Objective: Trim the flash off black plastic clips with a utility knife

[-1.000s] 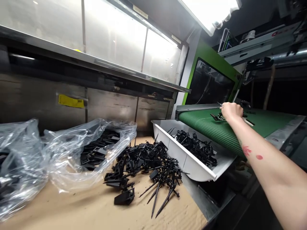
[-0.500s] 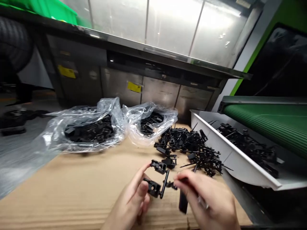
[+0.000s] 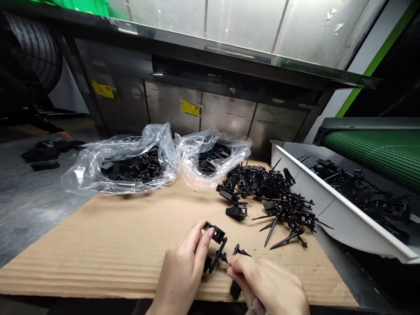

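Back wall: stainless steel cabinet panels [image 3: 226, 114] span the far side, one carrying a yellow label [image 3: 190, 107].
Table: corrugated cardboard [image 3: 82, 258] covers the top.
Far left of table: two clear plastic bags [image 3: 131, 168] hold black moulded parts.
Right of centre: a loose pile of black spiked parts [image 3: 272, 197] sits on the cardboard, well apart from the hands.
Far right: a white tray [image 3: 341, 205] holds more parts, below a green conveyor belt [image 3: 370, 148].
Black moulded part: held near the table's near edge, between the hands but closer to the left. Its thin rod [image 3: 218, 253] slants from far right to near left, with a square clip [image 3: 215, 232] at the far end.
Left hand [image 3: 182, 267]: curled and closed around the part, with the square clip just beyond the fingertips.
Right hand [image 3: 265, 284]: fingers pinched on a second black piece [image 3: 235, 288], just right of the rod. The hand partly hides this piece, so its shape is unclear.
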Demonstrator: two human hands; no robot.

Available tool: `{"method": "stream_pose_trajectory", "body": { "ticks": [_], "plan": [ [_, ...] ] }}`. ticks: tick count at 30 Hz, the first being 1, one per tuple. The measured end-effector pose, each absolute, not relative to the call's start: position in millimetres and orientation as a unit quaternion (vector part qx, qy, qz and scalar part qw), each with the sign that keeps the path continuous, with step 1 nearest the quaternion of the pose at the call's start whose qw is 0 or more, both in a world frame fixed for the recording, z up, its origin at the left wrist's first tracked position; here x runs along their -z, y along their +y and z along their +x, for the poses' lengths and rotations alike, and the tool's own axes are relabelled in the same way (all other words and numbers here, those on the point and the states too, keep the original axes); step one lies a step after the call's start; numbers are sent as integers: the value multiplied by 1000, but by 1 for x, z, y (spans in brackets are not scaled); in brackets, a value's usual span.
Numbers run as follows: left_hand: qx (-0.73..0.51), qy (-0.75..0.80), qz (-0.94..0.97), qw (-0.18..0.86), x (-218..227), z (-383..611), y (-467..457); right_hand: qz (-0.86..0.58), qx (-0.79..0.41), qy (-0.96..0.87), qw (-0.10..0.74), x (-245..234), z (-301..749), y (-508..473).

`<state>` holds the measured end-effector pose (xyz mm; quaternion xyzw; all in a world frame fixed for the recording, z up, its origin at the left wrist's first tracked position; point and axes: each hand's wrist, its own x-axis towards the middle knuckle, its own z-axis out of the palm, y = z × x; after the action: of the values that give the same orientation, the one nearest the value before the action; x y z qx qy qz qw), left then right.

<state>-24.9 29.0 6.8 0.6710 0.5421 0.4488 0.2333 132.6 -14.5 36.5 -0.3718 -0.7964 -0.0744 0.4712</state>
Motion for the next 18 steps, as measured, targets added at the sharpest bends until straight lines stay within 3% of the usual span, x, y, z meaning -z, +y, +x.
{"method": "stream_pose_trajectory", "body": {
  "ticks": [12, 18],
  "plan": [
    [-361, 602, 704, 108, -19, -32, 31, -413, 3, -776, 477, -37, 135, -2],
    [-362, 608, 705, 54, -19, -38, 45, -466, 74, -711, 520, -46, 152, -16]
  ]
}}
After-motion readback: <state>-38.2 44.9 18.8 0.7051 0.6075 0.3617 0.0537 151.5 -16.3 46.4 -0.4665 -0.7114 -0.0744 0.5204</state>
